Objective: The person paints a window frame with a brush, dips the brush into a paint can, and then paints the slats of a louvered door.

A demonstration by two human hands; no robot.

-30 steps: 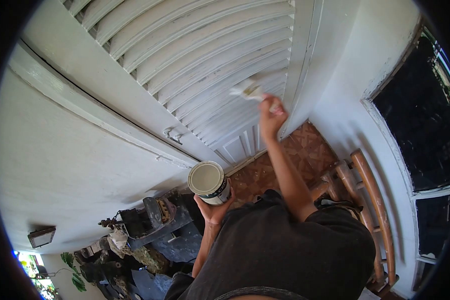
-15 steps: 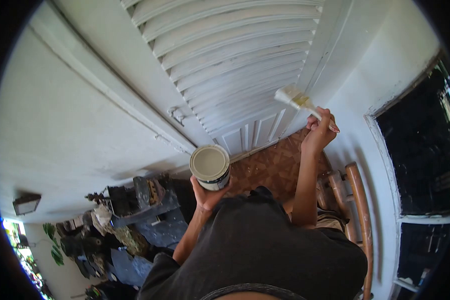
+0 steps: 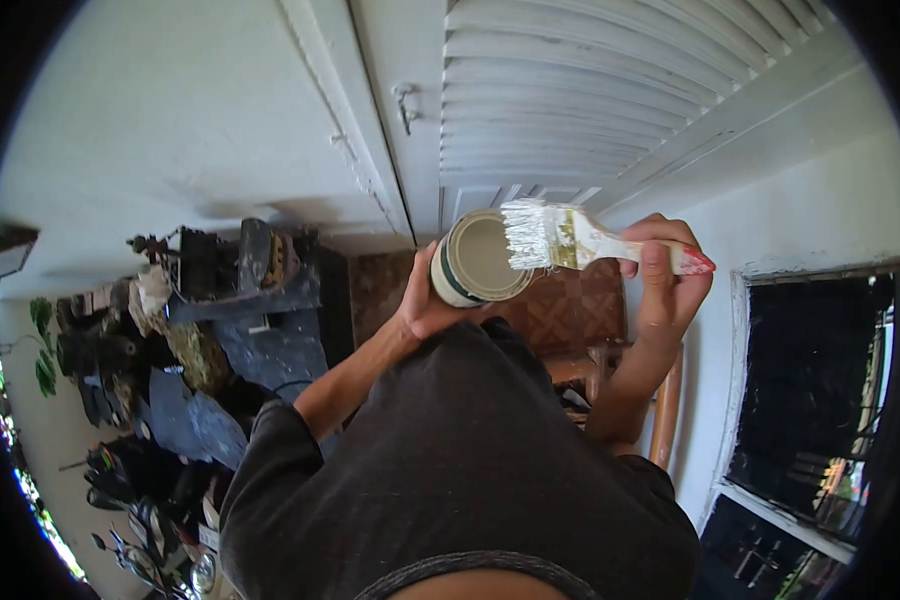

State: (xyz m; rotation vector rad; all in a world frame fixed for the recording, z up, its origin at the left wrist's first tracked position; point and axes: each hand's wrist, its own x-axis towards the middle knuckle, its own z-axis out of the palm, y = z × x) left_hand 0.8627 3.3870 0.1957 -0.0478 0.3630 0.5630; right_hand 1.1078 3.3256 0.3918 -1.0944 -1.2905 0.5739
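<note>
An open paint can (image 3: pixel 478 262) with pale paint inside is held upright in my left hand (image 3: pixel 427 300), its fingers wrapped round the can's side. My right hand (image 3: pixel 670 268) grips the handle of a wide paintbrush (image 3: pixel 582 240), level above the can's right side. White paint coats the bristles, which point left over the can's rim. Beyond the can stands a white louvered door (image 3: pixel 560 100) with a metal handle (image 3: pixel 405 108).
A dark shelf (image 3: pixel 245 300) with cluttered items stands at the left, and a motorcycle (image 3: pixel 155 545) is at the lower left. Wooden furniture (image 3: pixel 667 410) is beside my right arm. A dark window (image 3: pixel 810 370) with a white frame fills the right side. Brown patterned floor (image 3: pixel 570 310) shows below the door.
The view has turned, so the door appears farther right. The brush has come from near the louvers to above the can, and its bristles now point left over the rim.
</note>
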